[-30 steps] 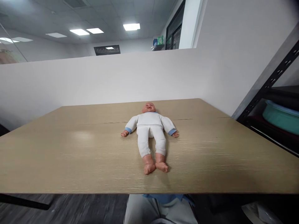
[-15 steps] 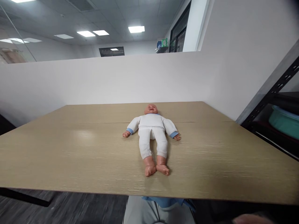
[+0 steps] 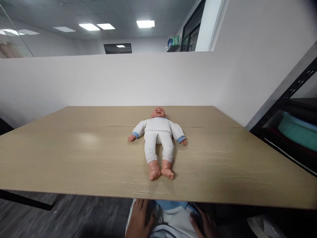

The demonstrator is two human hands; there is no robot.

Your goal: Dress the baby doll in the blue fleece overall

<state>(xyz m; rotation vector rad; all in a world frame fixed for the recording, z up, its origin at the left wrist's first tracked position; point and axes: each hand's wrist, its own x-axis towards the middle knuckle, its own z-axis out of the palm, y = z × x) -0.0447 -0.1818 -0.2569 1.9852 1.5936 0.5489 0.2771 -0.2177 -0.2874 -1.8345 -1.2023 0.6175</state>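
A baby doll (image 3: pixel 158 132) lies on its back on the wooden table (image 3: pixel 86 158), arms spread and feet towards me. It wears a white suit with blue cuffs and collar. Below the table's front edge, blue and white cloth (image 3: pixel 172 206) lies on my lap. My left hand (image 3: pixel 140 218) rests to the left of this cloth, fingers stretched out and thumb apart, holding nothing. On the cloth's right side lies my right hand (image 3: pixel 204 223), partly in shadow, its thumb and fingers apart. Neither hand touches the doll.
A low white partition (image 3: pixel 138 79) runs behind the table. At right stands a black metal shelf (image 3: pixel 279 102) holding a teal container (image 3: pixel 298 130). A crumpled whitish plastic item (image 3: pixel 264 224) shows at lower right, below the table edge.
A blurred hand at the lower right has gone from there; both my hands now show on my lap beside the cloth. The view has shifted slightly. The doll keeps its pose.
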